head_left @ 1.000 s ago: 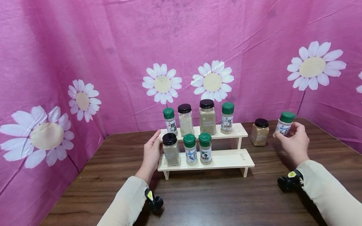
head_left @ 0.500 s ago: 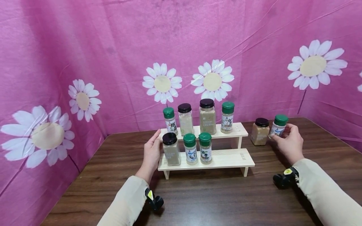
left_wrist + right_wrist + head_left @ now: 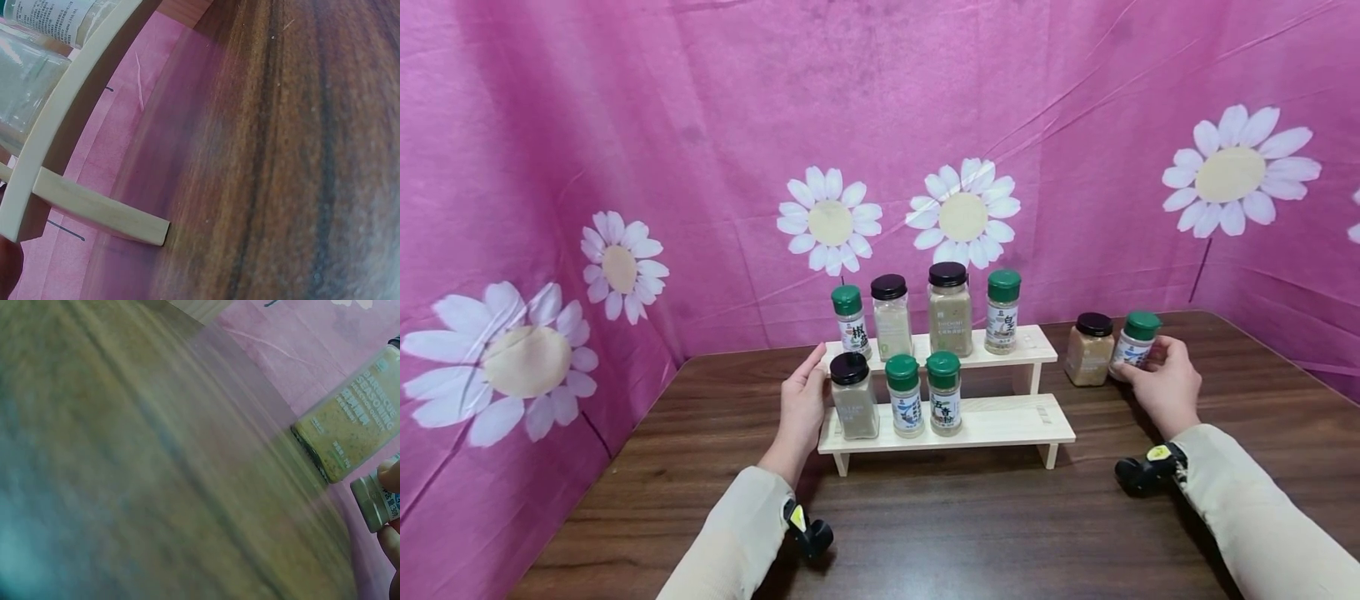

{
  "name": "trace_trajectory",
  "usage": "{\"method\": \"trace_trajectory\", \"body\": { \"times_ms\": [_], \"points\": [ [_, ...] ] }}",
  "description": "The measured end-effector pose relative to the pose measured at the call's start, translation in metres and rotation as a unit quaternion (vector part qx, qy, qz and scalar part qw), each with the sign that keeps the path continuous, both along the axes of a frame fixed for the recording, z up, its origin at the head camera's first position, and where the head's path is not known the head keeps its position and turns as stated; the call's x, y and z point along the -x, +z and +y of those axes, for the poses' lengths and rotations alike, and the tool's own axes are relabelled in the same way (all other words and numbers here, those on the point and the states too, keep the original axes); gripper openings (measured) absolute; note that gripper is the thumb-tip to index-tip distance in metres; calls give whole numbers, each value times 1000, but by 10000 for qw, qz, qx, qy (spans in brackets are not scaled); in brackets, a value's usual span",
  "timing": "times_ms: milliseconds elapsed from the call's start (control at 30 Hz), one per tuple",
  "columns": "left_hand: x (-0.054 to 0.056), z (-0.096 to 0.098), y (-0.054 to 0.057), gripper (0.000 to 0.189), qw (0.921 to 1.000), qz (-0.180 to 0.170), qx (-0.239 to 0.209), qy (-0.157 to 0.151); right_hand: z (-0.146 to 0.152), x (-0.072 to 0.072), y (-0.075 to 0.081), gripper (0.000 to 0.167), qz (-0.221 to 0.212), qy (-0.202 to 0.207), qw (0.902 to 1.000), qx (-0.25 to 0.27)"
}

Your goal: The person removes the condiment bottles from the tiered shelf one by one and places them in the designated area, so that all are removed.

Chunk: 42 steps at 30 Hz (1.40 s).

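My right hand (image 3: 1167, 385) pinches a small green-capped spice jar (image 3: 1133, 344) between thumb and fingers. It stands upright close to the right side of a black-capped seasoning jar (image 3: 1090, 352). The right wrist view shows the base of the held jar (image 3: 374, 503) next to the larger jar of yellowish powder (image 3: 350, 419). At the left end of the two-tier wooden rack (image 3: 1000, 423), my left hand (image 3: 802, 408) rests against the upper shelf with its visible finger straight. Only a dark fingertip (image 3: 9, 265) touches the shelf's end in the left wrist view.
Several jars line the upper shelf (image 3: 1037, 343), green-capped and black-capped mixed. On the lower shelf stand a black-capped jar (image 3: 856, 400) and two green-capped ones, toward its left. A dark wooden table (image 3: 925, 525) bears everything. Behind it hangs a pink flowered cloth (image 3: 722, 167).
My right hand has moved left and down with the green-capped jar, bringing it from apart to right beside the black-capped jar. The left hand and rack have not moved.
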<state>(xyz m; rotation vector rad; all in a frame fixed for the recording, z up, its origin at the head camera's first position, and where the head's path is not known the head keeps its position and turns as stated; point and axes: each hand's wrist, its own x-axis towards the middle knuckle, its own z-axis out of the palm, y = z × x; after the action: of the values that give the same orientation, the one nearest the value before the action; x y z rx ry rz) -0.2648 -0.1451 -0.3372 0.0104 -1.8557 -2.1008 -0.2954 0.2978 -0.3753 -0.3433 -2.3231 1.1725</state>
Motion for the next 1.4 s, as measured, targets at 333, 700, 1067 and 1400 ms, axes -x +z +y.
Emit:
{"method": "trace_trajectory", "body": {
  "times_ms": [333,700,1067,1400],
  "points": [
    [2,0,0,45,9999,112,-14,-38,-2,0,2,61,-178,-67,9994,-281],
    [2,0,-1,45,9999,137,-26,-57,0,-2,2,64,-309,181,9984,-441],
    [3,-1,-2,45,9999,115,-5,-79,4,-12,25,68,-377,-93,9992,-61],
    [1,-1,-3,45,9999,100,58,-56,0,-22,48,30,374,-446,9880,1428]
  ]
}}
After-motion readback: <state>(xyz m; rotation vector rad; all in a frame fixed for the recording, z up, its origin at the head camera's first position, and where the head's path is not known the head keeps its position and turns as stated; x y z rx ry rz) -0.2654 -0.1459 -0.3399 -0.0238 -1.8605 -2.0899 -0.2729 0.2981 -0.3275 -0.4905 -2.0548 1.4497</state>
